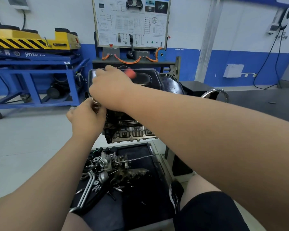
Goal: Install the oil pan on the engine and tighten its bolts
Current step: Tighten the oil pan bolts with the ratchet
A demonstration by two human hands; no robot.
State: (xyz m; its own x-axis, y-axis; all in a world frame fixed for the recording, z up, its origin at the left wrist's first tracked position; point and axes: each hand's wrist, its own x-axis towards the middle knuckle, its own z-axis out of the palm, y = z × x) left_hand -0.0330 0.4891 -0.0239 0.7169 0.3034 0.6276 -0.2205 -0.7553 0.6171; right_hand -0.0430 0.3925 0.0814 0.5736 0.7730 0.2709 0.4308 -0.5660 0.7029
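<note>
The black oil pan point(148, 79) lies on top of the upturned engine point(127, 127) on its stand. My right hand point(110, 84) reaches across the pan's left end and grips a tool with an orange handle point(131, 73), which is blurred. Just below it, at the pan's near-left corner, my left hand point(87, 114) pinches a small metal part point(95, 100), a bolt or socket; I cannot tell which. The pan's left rim is partly hidden by both hands.
A black tray point(140, 189) under the engine holds several loose engine parts and tubes. A blue and yellow lift cart point(32, 64) stands at the left. A wiring training board point(132, 22) rises behind the engine. My knee point(207, 210) is at the lower right.
</note>
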